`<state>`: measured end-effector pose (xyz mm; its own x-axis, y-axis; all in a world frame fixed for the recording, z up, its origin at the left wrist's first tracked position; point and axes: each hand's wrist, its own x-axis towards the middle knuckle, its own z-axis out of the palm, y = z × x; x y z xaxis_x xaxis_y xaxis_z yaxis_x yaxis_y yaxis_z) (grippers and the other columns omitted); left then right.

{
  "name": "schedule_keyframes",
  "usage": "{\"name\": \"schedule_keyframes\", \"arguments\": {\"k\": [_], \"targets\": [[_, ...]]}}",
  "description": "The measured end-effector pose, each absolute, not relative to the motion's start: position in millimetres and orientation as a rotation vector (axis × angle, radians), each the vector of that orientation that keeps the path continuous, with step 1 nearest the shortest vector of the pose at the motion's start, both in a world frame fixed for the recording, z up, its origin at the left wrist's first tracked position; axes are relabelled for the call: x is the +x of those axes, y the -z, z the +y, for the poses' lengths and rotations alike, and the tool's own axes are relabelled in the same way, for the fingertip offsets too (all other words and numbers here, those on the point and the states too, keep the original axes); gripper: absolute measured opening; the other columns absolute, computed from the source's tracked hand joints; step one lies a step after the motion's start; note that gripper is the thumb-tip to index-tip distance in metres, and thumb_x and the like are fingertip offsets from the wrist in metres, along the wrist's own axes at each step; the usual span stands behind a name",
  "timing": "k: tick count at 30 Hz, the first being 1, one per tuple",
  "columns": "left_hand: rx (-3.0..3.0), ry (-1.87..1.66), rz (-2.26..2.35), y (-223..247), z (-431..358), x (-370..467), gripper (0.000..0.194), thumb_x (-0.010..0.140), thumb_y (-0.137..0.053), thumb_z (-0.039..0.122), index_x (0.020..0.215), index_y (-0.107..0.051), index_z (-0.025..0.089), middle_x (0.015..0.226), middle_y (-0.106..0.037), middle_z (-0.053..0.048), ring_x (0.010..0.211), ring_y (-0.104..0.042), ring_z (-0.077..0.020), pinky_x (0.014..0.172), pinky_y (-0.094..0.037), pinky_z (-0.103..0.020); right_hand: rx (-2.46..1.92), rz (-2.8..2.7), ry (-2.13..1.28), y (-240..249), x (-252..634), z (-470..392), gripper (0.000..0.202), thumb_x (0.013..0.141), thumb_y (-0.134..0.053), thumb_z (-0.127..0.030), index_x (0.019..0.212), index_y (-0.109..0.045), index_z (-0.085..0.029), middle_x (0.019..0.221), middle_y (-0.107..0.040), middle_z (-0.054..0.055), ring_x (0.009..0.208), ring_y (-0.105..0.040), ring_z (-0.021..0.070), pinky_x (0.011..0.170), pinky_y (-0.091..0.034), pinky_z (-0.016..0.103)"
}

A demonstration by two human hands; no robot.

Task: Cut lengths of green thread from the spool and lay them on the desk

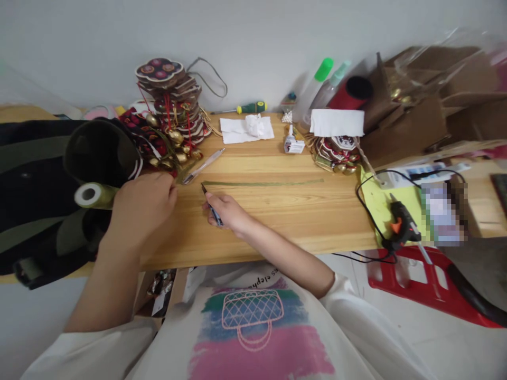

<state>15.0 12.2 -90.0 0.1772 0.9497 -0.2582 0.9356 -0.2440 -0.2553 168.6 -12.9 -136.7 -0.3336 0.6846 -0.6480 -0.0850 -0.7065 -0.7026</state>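
My right hand [225,212] is closed around a slim dark tool with a pointed tip [212,206]; its exact kind is unclear. The tip is close to the left end of a thin olive-green cord [263,183] laid straight along the wooden table. Left of that, my left hand [147,196] is closed with curled fingers, its palm side hidden. Beside its wrist lies a spool of olive-green thread [94,196]. Just beyond the fingers are dark red ornaments with gold bells [178,153] and a clear pen [204,166].
Stacked ornaments [160,71] stand at the back left, near a dark bag [35,195]. Behind are folded tissue [233,131], a screwdriver [252,107] and a small glue bottle [292,142]. To the right sit a cardboard box [412,124], power strip [392,178] and glue gun [404,224].
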Motion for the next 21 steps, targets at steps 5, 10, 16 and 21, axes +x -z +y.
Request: {"name": "schedule_keyframes", "arguments": {"k": [5,10,16,21], "targets": [[-2.381,-0.565,-1.922,89.0,11.7,14.8,0.034,0.094,-0.031,0.025,0.096,-0.063,0.013,0.099,-0.067,-0.016,0.093,-0.063,-0.0306,0.071,-0.044,-0.036,-1.416,-0.765,-2.081,136.8,168.5,-14.4,0.038,0.101,-0.039,-0.03,0.066,-0.047,-0.017,0.033,-0.04,-0.009,0.028,-0.031,0.0039,0.032,-0.02,0.015],[-2.354,-0.621,-1.895,88.4,11.6,16.9,0.03,0.095,-0.033,0.025,0.095,-0.061,0.015,0.099,-0.067,-0.013,0.094,-0.064,-0.0284,0.069,-0.043,-0.034,-1.414,-0.755,-2.085,135.4,168.2,-14.7,0.038,0.101,-0.039,-0.029,0.066,-0.047,-0.017,0.034,-0.04,-0.008,0.029,-0.033,0.0041,0.033,-0.02,0.015],[-2.355,-0.594,-1.861,90.7,11.4,15.0,0.031,0.095,-0.032,0.027,0.094,-0.061,0.015,0.097,-0.067,-0.012,0.092,-0.064,-0.0278,0.067,-0.043,-0.033,-1.411,-0.719,-2.09,135.4,167.4,-15.4,0.038,0.102,-0.038,-0.027,0.065,-0.045,-0.018,0.034,-0.037,-0.009,0.03,-0.033,0.004,0.033,-0.022,0.014],[-2.368,-0.583,-1.88,91.0,11.7,14.9,0.032,0.094,-0.032,0.026,0.095,-0.062,0.014,0.099,-0.067,-0.014,0.093,-0.064,-0.0291,0.069,-0.044,-0.035,-1.388,-0.732,-2.096,137.9,167.0,-16.3,0.036,0.101,-0.038,-0.027,0.067,-0.045,-0.018,0.034,-0.037,-0.009,0.03,-0.033,0.0047,0.034,-0.021,0.014]]}}
